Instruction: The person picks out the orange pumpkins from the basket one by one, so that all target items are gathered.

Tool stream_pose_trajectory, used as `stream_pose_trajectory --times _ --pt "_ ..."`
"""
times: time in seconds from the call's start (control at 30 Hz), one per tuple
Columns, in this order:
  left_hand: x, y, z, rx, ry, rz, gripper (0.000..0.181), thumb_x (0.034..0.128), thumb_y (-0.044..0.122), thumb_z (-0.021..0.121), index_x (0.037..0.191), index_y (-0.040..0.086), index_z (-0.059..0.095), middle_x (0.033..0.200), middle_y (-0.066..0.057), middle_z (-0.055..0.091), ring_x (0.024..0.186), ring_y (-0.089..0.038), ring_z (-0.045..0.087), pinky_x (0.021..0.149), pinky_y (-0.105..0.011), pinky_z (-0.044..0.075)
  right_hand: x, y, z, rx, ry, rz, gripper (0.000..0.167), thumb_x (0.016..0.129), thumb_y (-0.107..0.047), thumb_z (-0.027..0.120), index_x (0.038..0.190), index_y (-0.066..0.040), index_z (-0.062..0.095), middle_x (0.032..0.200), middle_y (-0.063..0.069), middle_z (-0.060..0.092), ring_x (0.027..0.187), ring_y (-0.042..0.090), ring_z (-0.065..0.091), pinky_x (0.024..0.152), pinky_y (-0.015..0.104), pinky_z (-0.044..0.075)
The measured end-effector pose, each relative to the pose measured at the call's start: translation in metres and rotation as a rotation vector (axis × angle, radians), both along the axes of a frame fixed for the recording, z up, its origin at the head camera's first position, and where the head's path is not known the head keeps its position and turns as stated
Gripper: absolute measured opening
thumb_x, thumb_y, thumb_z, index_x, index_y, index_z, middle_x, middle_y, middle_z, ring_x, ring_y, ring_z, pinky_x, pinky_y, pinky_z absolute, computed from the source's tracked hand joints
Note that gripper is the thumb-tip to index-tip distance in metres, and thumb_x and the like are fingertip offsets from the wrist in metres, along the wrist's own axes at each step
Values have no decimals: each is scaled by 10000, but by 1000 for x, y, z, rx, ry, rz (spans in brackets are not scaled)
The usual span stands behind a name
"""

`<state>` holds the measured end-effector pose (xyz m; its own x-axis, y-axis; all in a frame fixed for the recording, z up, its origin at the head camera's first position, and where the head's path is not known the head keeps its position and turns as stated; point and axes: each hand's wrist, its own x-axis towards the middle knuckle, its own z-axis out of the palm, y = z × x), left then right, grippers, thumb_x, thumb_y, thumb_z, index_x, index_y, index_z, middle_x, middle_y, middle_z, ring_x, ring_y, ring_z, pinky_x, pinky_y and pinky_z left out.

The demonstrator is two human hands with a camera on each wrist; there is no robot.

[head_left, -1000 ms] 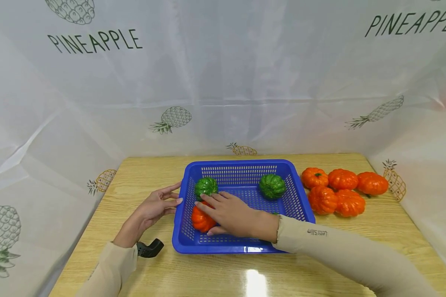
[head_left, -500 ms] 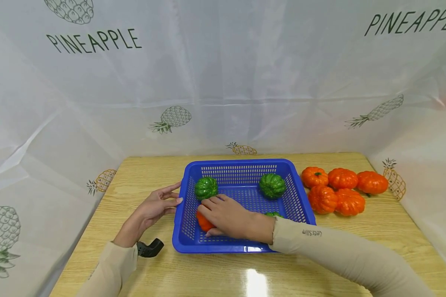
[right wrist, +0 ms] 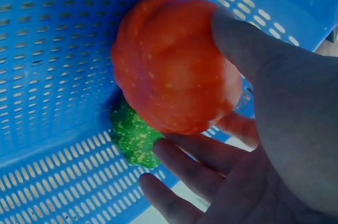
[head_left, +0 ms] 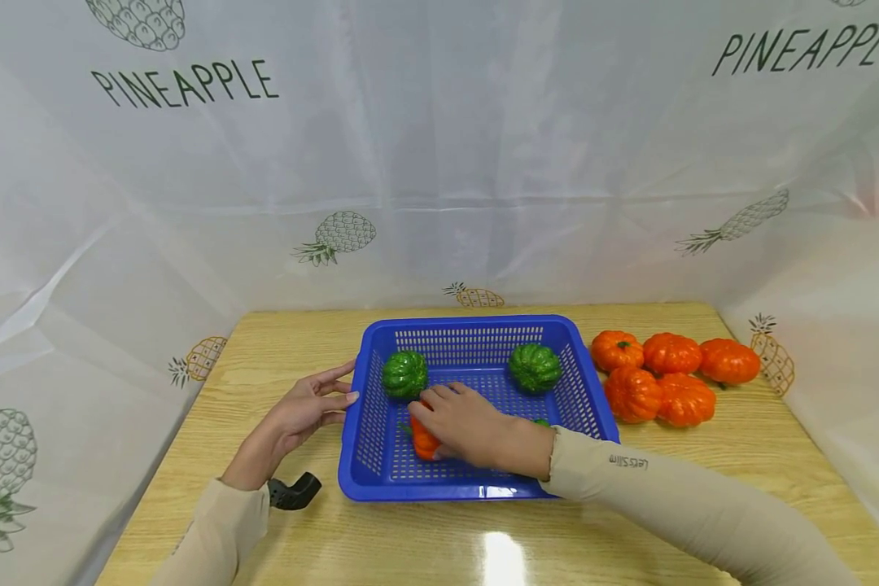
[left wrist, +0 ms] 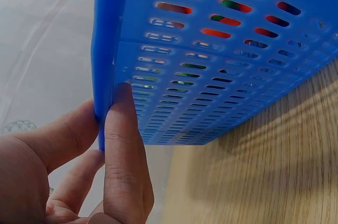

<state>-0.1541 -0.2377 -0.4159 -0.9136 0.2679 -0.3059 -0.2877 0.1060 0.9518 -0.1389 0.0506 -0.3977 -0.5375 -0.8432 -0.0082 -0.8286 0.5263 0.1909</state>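
Observation:
A blue plastic basket (head_left: 454, 492) with slotted walls stands on the table. My left hand (head_left: 303, 415) grips its left rim, thumb on one side and fingers on the other in the left wrist view. Inside the basket, my right hand (head_left: 469, 427) holds an orange pumpkin (head_left: 423, 441), its green stem facing left. The right wrist view shows thumb and fingertips on opposite sides of that pumpkin (right wrist: 174, 65). One green pumpkin (head_left: 404, 374) lies in the far left part of the basket, another green pumpkin (head_left: 535, 369) at the far right. My right forearm mostly hides a further green piece (head_left: 542, 422).
Several orange pumpkins (head_left: 633, 394) lie grouped on the wooden table (head_left: 381, 537), just right of the basket. A black curved device (head_left: 295, 491) is by my left wrist. White sheeting (head_left: 439, 163) printed with pineapples surrounds the back and sides.
My right hand has shifted the orange pumpkin rightward from the basket's left wall, and its stem has come into view. My left hand has stayed at the rim.

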Motion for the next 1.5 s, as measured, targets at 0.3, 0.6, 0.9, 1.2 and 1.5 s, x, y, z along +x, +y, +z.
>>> stream_pose_trajectory --times 0.3,0.6,0.9,1.2,1.5 --pt "0 -1 0 1 -12 5 671 1062 -7 594 1665 45 305 1141 -68 629 873 -111 721 815 -267 639 -1 15 5 77 43 -62 723 903 -594 767 1459 -162 602 1350 18 667 1253 242 626 1090 415 529" --pt "0 -1 1 7 4 -10 686 1061 5 605 1666 26 282 1158 -74 628 886 -115 724 816 -275 642 -1 50 28 -2 0 -129 770 951 -597 675 1561 -147 538 1518 61 599 1383 299 562 1161 489 478" --pt "-1 -1 1 -10 -9 -5 673 1065 0 591 1667 42 294 1153 -69 621 890 -109 717 823 -267 638 5 102 46 -179 59 -166 767 948 -511 725 1577 -125 517 1528 97 589 1395 345 553 1170 536 455" --pt "0 0 2 1 -2 -24 697 1065 4 596 1675 41 260 1160 -67 615 895 -111 722 828 -278 639 13 157 47 -367 100 -236 783 960 -550 673 1587 -114 500 1541 137 572 1399 408 537 1141 636 441" --pt "0 -1 2 -5 5 -25 695 1063 1 597 1672 31 262 1150 -60 621 899 -111 720 835 -286 641 21 209 40 -506 187 -287 805 993 -691 466 1580 -141 509 1480 138 620 1341 420 559 1072 670 457"
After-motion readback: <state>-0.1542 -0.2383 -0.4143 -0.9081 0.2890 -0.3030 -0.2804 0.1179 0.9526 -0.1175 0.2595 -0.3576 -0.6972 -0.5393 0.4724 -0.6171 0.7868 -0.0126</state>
